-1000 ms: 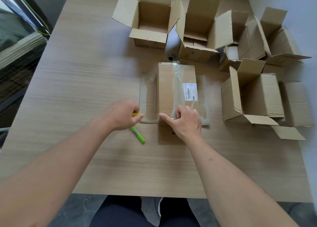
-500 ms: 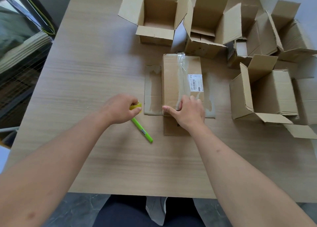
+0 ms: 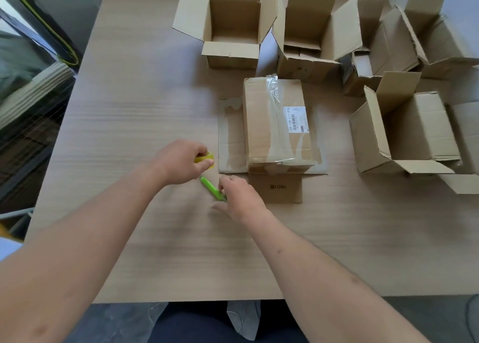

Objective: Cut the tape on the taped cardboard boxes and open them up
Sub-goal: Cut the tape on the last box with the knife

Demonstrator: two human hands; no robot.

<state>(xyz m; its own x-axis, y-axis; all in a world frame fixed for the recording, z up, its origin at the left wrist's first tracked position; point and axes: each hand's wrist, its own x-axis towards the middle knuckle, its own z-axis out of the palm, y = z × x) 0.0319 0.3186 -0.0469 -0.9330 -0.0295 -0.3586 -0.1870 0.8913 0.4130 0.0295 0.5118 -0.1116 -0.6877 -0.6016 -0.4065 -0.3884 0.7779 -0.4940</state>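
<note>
Left hand (image 3: pixel 181 162): curled round the yellow-green end of the cutter (image 3: pixel 211 187), centre-left of frame.
Right hand (image 3: pixel 239 196): fingers bent onto the cutter's lower tip; firm grip or not, couldn't tell.
Taped box (image 3: pixel 274 125): centre frame, clear tape along the top, bottom flaps splayed flat on the desk (image 3: pixel 129 109).
Opened boxes (image 3: pixel 230 23): lined the top and right edges.
Free room: bare desk left and near edge.
</note>
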